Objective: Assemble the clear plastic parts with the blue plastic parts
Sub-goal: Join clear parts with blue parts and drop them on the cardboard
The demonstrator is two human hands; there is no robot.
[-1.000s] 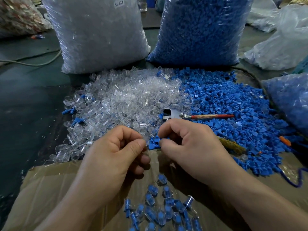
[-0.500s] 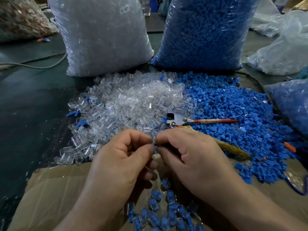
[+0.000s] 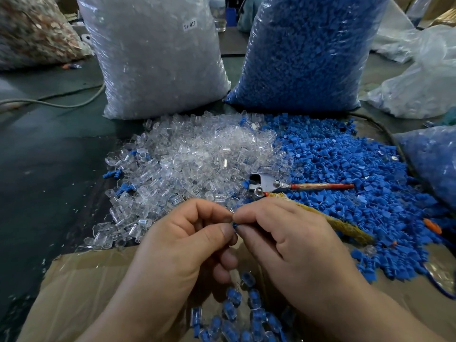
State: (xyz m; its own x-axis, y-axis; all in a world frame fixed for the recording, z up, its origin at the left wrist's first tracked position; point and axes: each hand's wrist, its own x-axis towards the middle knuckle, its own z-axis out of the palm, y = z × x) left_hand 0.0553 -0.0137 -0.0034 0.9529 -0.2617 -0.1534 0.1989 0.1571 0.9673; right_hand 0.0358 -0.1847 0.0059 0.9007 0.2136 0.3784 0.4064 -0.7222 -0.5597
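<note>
Centrally, a blue part (image 3: 234,225) pinched jointly between left hand (image 3: 187,248) and right hand (image 3: 291,245), over assembled pieces (image 3: 246,314).

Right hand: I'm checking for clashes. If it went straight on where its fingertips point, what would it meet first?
The right hand points at the left hand, so it would probably meet that hand's thumb and forefinger first; only a small blue part shows between them.

Single view, head-worn, wide-angle; faces forward and steeply down over the person's own forearms. Closest, low centre: left hand (image 3: 187,243) and right hand (image 3: 296,245), filling the lower frame. Mid-distance: clear parts pile (image 3: 197,156), blue parts pile (image 3: 345,169); farthest, at the top edge: clear sack (image 3: 158,58), blue sack (image 3: 306,53).
</note>
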